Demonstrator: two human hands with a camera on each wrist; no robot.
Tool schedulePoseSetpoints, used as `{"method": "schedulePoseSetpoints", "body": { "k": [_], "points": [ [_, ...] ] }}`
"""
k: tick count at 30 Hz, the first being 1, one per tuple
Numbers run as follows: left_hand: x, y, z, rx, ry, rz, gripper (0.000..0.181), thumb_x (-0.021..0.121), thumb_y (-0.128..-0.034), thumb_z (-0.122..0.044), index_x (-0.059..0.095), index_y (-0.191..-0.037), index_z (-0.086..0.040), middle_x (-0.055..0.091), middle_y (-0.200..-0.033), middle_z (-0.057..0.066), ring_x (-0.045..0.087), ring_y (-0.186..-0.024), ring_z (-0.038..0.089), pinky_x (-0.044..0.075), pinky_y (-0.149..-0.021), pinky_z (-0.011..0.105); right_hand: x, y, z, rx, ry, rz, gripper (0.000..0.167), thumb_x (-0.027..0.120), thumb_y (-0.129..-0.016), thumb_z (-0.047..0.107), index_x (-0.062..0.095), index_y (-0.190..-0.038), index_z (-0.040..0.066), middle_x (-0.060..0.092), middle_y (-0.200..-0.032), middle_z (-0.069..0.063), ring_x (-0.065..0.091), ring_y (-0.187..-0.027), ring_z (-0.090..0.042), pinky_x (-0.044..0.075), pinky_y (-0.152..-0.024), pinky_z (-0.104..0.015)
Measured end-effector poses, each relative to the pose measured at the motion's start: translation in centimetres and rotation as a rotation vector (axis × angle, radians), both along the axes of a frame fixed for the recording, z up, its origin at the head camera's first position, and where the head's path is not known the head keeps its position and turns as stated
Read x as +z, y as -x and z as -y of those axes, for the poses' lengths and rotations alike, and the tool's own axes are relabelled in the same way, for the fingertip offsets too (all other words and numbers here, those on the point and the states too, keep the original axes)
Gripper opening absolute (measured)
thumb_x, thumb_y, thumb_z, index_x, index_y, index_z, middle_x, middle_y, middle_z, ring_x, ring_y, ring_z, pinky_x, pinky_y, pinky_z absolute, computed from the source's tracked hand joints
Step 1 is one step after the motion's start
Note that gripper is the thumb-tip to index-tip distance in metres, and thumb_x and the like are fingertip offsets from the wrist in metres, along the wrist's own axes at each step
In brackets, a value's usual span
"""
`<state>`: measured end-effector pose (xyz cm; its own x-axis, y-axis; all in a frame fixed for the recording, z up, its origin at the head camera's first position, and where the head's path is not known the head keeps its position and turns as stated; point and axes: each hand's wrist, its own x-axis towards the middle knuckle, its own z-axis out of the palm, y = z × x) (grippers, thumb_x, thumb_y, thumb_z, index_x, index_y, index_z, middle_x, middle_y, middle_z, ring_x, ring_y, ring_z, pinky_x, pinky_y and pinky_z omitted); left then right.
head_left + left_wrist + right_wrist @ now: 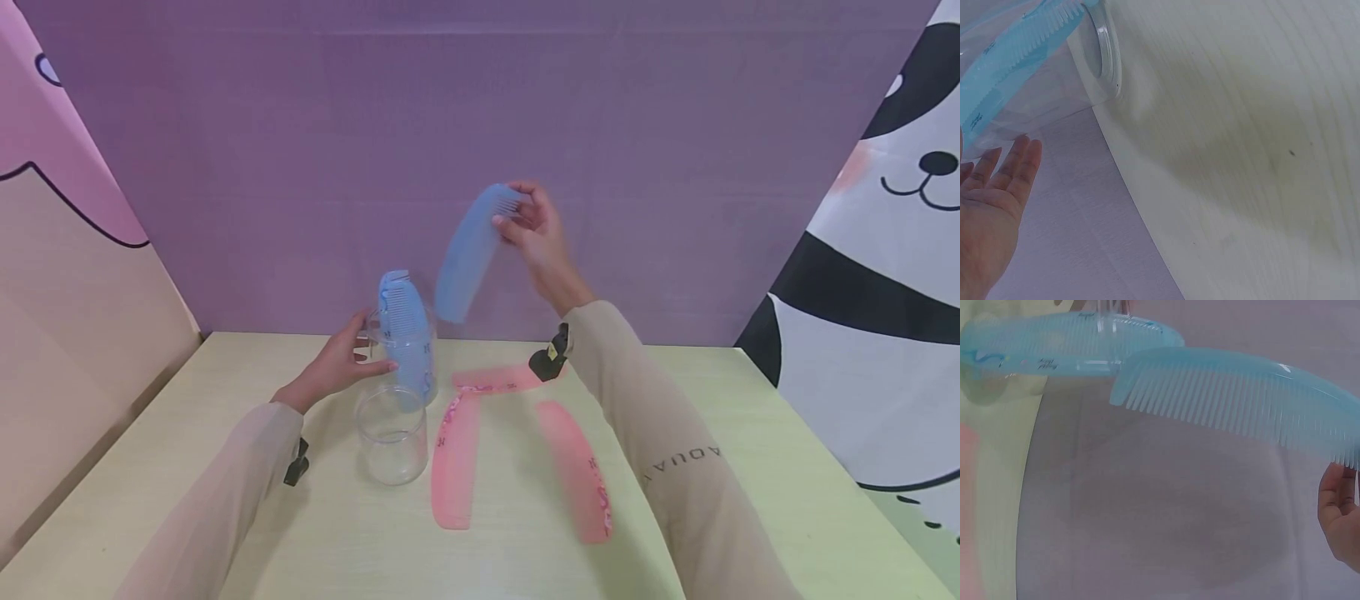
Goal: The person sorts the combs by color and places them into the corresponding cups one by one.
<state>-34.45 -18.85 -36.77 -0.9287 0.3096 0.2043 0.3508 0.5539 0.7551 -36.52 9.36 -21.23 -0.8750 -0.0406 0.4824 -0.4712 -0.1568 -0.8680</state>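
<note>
In the head view my right hand (540, 242) is raised above the table and pinches a blue comb (468, 258) by its upper end. The comb hangs at a slant, its lower end close to the far clear cup (431, 367). Inside that cup stand blue combs (405, 317), overlapping so that I cannot tell how many. My left hand (337, 362) holds the cup from its left side, thumb in front. The left wrist view shows the fingers (1013, 169) against the cup's wall. In the right wrist view the held comb (1229, 394) overlaps the combs in the cup.
A second clear cup (392, 442) stands nearer on the table (337, 542). Three pink combs lie to its right: one crosswise (498, 379) at the back, one on the left (455, 467), one on the right (573, 467). A purple backdrop (600, 125) rises behind the table.
</note>
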Motion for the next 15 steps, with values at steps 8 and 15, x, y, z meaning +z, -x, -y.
{"method": "schedulePoseSetpoints", "body": {
  "k": [8,15],
  "points": [
    [0.2,-0.1,-0.1,0.006,0.004,0.008,0.098,0.075,-0.0736,-0.038,0.013,-0.145,-0.013,0.035,-0.141,0.014,0.045,-0.122,0.037,0.045,-0.096,0.048,0.4,-0.2,1.4,0.02,0.035,-0.008,0.034,0.06,-0.082,-0.006,0.052,-0.107,0.016,0.059,-0.108,-0.007,0.057,-0.088,-0.016,0.047,-0.07,-0.025],
    [0.3,-0.4,-0.2,-0.014,-0.008,-0.022,0.093,0.075,-0.0747,-0.034,0.016,-0.144,-0.013,0.038,-0.139,0.015,0.046,-0.121,0.038,0.045,-0.094,0.05,-0.1,-0.4,2.8,0.059,0.023,-0.015,0.035,0.06,-0.082,-0.008,0.052,-0.107,0.016,0.058,-0.108,-0.006,0.057,-0.09,-0.017,0.049,-0.071,-0.026]
  ]
}}
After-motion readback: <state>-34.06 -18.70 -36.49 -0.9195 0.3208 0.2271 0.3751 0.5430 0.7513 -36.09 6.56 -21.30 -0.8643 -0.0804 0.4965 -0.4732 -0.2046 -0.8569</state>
